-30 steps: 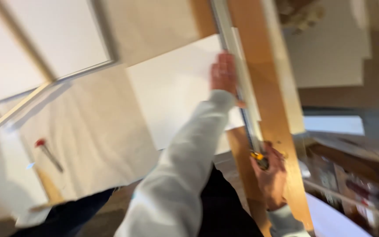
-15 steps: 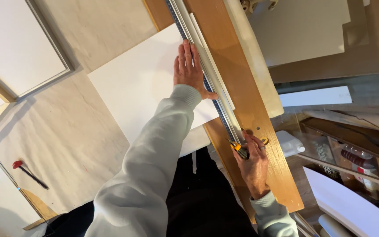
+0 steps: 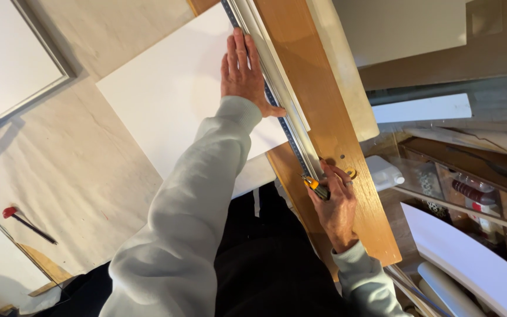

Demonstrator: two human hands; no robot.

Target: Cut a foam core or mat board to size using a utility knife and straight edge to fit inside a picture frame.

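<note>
A large white sheet (image 3: 171,111) lies on the pale wooden table (image 3: 77,176). Along its right edge runs a long metal ruler rail (image 3: 277,94) on a brown wooden board (image 3: 324,123). My left hand (image 3: 243,73) presses flat on the white sheet, fingers spread, right beside the rail. My right hand (image 3: 337,205) grips a small yellow-and-grey knife (image 3: 316,188) at the near end of the rail, its tip against the rail's edge. Grey sleeves cover both arms.
A red-tipped tool (image 3: 27,223) lies on the table at the left. A framed white panel (image 3: 7,58) sits at the top left. Shelves with bottles and boxes (image 3: 476,188) and white boards (image 3: 470,264) crowd the right side below the table edge.
The view has swung and steadied. My left hand stays on the sheet by the rail, and my right hand keeps the knife at the rail's near end.
</note>
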